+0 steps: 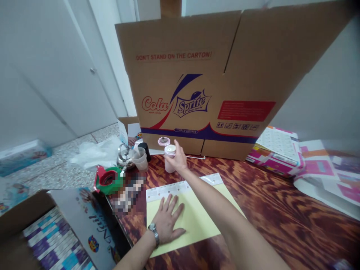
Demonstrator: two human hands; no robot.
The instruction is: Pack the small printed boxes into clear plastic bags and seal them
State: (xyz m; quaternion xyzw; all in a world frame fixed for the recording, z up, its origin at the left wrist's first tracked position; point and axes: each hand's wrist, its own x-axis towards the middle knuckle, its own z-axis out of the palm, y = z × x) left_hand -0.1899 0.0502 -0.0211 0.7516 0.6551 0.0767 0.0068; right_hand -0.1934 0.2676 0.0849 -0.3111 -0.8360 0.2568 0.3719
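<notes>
My left hand point(165, 223), with a metal watch on its wrist, lies flat on a pale yellow sheet point(208, 221), fingers spread. A white strip with rows of small printed labels point(182, 187) runs along the sheet's far edge. Beyond it, my right hand point(179, 157) is closed around a small whitish bottle point(169, 165) with a pale top, held upright. Whether the bottle rests on the table cannot be told. Just behind it is a round pink piece point(164, 141), perhaps a lid; I cannot tell if it is attached.
A large cardboard carton point(180, 86) stands behind the table point(267, 210). Left are a clear plastic cup point(140, 159), a black cylinder point(144, 150), a shiny metal pot point(124, 156), green and red tape rolls point(108, 180), and an open box of small packets point(59, 240). Pink printed boxes point(281, 150) lie right.
</notes>
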